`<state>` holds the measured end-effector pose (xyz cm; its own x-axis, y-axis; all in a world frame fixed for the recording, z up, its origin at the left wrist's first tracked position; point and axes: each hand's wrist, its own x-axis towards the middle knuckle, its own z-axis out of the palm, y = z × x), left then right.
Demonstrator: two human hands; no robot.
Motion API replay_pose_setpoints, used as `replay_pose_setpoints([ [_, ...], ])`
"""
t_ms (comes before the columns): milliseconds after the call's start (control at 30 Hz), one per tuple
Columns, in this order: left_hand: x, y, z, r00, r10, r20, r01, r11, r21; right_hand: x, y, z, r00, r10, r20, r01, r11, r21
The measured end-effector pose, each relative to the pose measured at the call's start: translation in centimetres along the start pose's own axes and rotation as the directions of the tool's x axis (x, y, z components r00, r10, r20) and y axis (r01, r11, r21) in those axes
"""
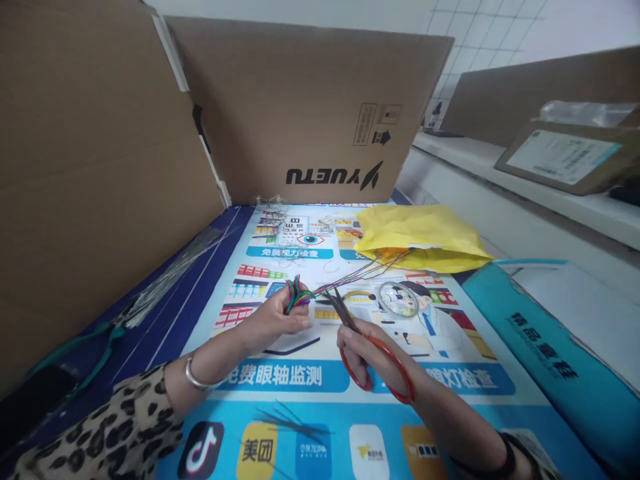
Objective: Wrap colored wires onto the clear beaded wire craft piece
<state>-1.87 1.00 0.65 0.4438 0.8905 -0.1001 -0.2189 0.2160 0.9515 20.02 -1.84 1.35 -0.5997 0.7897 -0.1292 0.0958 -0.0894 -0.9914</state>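
My left hand [286, 308] is closed around a bundle of coloured cords [299, 295], green, purple and other colours, with the looped end poking up above the fingers. From there the strands run right and up into a yellow bag [425, 230]. In my right hand [373, 357] is a pair of scissors [345, 315] with red handles. Their blades point up and left, slightly apart, close to the strands; whether they touch them I cannot tell. Behind the blades lies another tool with yellow-and-black handles [357, 296]. A round clear spool or ring [399, 299] rests to its right.
Cardboard panels [300, 100] stand at the back and left. Thin wires [175, 273] and teal-handled pliers [103, 347] lie at left. Dark short wires [293, 421] are in front, tangled wire [273, 215] at the back. A teal box [545, 347] sits at right.
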Motion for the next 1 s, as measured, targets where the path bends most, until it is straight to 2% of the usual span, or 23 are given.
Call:
replay_pose_setpoints([
  [67,0.2,-0.1,0.2,0.996,0.012,-0.085,-0.011,1.000,0.017,-0.1,-0.4,0.1,1.000,-0.004,-0.009,0.004,1.000,-0.025],
  [133,0.4,-0.1,0.4,0.991,0.043,-0.125,-0.044,0.999,-0.006,-0.1,-0.9,0.2,1.000,0.000,-0.024,-0.002,0.998,-0.056],
  [367,0.7,0.9,0.7,0.976,0.163,-0.148,-0.167,0.986,-0.018,-0.4,-1.5,0.4,0.999,-0.014,-0.041,0.010,0.994,-0.110],
  [467,0.8,1.3,0.8,0.949,0.225,-0.221,-0.221,0.974,0.045,-0.6,-1.4,0.4,0.999,-0.001,-0.043,-0.003,0.994,-0.112],
  [600,1.2,2.3,1.3,0.915,0.247,-0.318,-0.225,0.969,0.103,-0.4,-0.6,0.4,0.999,-0.015,-0.031,0.012,0.997,-0.079],
  [667,1.6,3.1,2.0,0.905,0.270,-0.329,-0.249,0.963,0.105,-0.3,0.1,0.4,0.999,-0.022,-0.039,0.021,0.999,-0.032],
  [867,3.6,5.1,4.8,0.859,0.435,-0.270,-0.451,0.893,0.005,-0.1,1.4,0.3,0.996,-0.054,-0.076,0.058,0.997,0.048],
  [1000,5.1,5.7,7.2,0.781,0.557,-0.280,-0.573,0.819,0.032,-0.1,0.8,0.2,0.980,-0.125,-0.153,0.137,0.988,0.075],
])
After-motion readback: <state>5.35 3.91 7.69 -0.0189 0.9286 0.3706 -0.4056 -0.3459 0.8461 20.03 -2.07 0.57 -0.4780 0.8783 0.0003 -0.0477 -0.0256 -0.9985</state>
